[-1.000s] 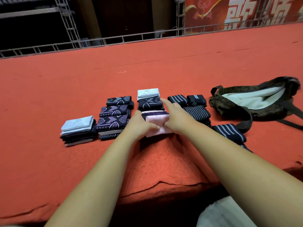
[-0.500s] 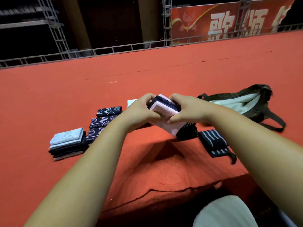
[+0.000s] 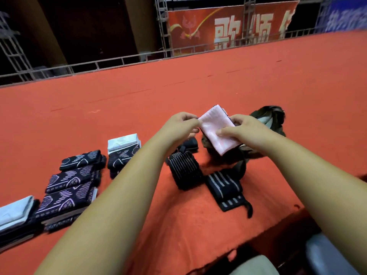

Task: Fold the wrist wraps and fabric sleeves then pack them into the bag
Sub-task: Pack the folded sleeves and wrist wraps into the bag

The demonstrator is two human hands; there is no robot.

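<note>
Both hands hold one folded bundle of soft fabric in the air. The pale pink folded fabric sleeve [image 3: 217,128] is flat and rectangular, with a fine woven surface, and a dark layer shows along its far edge. The left hand [image 3: 181,126] pinches its left corner between thumb and curled fingers. The right hand [image 3: 242,129] grips the right side, the thumb lying across the pink face and the fingers curled behind. The bundle is tilted and hangs just over the near end of the dark olive fabric bag [image 3: 272,116], which lies on the rough red carpet [image 3: 139,108]. The bag is soft and slumped, with a pale lining at its mouth; the bundle and the right hand hide most of it.

Below the hands, a thick black wrist wrap with thin pale stripes [image 3: 185,169] lies rolled, its ribbed elastic surface visible. Just beside it a second striped black wrap [image 3: 226,190] lies flatter, with a short strap end curling off it.

To the left, dark folded sleeves with a pale leaf-like line pattern [image 3: 73,185] lie in overlapping piles. One more pile carries a pale blue folded piece [image 3: 123,141] on top. Another pale blue piece [image 3: 14,211] lies on a dark stack at the left edge, somewhat blurred.

Behind the carpet stand a grey metal railing [image 3: 119,60] and a red banner with large pale characters [image 3: 228,28].
</note>
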